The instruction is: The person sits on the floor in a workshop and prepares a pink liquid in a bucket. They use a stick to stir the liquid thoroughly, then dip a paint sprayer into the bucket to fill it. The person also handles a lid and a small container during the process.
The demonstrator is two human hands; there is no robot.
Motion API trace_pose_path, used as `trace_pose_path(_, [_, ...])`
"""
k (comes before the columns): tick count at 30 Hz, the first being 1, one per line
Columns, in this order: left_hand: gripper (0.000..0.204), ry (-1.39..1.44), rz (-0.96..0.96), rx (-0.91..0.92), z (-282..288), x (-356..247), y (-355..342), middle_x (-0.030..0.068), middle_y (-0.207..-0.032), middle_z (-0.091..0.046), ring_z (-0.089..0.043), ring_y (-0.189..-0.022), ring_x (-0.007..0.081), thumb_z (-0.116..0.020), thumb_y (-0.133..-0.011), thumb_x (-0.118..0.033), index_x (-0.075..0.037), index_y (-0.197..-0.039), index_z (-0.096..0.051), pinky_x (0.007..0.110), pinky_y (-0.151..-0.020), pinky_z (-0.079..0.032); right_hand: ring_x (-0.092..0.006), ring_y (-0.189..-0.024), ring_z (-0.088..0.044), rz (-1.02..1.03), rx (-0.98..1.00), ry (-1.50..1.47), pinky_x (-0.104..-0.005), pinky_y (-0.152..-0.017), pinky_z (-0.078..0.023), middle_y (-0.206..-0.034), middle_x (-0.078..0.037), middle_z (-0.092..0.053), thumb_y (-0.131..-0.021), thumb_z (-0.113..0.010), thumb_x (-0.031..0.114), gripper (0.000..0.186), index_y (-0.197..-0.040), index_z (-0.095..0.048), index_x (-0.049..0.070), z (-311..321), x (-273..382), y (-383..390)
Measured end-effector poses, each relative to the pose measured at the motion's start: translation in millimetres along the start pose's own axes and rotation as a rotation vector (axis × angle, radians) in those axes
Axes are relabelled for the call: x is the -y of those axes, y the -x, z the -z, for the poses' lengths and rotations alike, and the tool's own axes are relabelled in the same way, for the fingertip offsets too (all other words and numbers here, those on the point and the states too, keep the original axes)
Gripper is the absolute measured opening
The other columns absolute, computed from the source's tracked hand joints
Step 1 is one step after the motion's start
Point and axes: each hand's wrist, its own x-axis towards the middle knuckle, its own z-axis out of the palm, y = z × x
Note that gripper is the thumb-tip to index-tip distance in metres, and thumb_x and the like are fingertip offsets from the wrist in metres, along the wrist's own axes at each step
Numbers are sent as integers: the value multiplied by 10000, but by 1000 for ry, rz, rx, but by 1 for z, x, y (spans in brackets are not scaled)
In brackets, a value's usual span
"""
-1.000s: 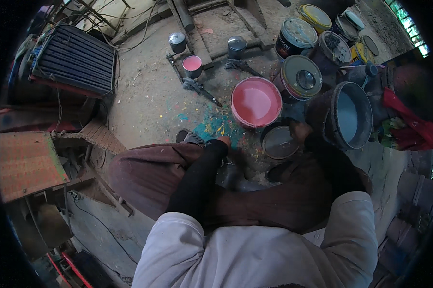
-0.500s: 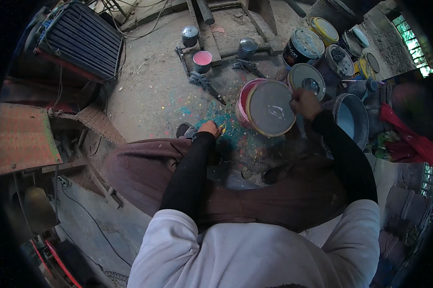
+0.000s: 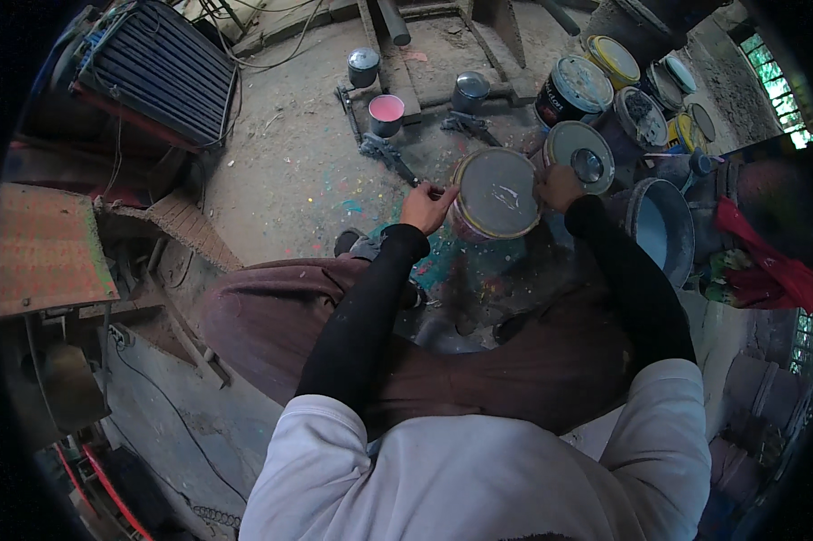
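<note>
A round grey lid (image 3: pixel 504 191) with pale smears lies over the mouth of a pink-stained paint bucket (image 3: pixel 461 225) on the floor in front of me. My left hand (image 3: pixel 427 208) has its thumb and fingers closed at the lid's left rim. On the opposite rim, my right hand (image 3: pixel 561 187) grips the edge with curled fingers, partly in shadow. The paint inside is covered by the lid. Just behind my right hand stands another lidded bucket (image 3: pixel 576 144) with a round dark-and-shiny piece on top.
Two spray guns with cups stand ahead, one cup (image 3: pixel 386 110) holding pink paint, the other cup (image 3: pixel 471 88) closed. A loose capped cup (image 3: pixel 363 63) is beside them. Several paint buckets (image 3: pixel 576 83) crowd the right, with an open pail (image 3: pixel 657 230) of pale liquid. A radiator (image 3: pixel 159 72) leans at left.
The lid has come down from a tilt over the open pink bucket to lie across its mouth. My left hand has moved up from near my foot to the lid's rim.
</note>
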Motion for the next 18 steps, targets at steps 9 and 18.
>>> trace_pose_path(9, [407,254,116,109,-22,6,-8,138,-823,-680,-665,-655,184,-740,-878,-308,72,-966,-623,334,-591,-546,-463,-798,-633,37,-230,-185,-535,-740,-507,-822,-285,-648,-836,-616,221,279,-836,-693,-47,-20,-4,8])
trace_pose_path(18, [403,230,95,72,-26,20,-13,158,-780,-694,-697,-666,221,-766,-833,-276,92,-927,-631,354,-621,-564,-450,-802,-638,71,-189,-91,-531,-741,-494,-809,-297,-645,-897,-587,279,363,-862,-696,-65,-39,-8,11])
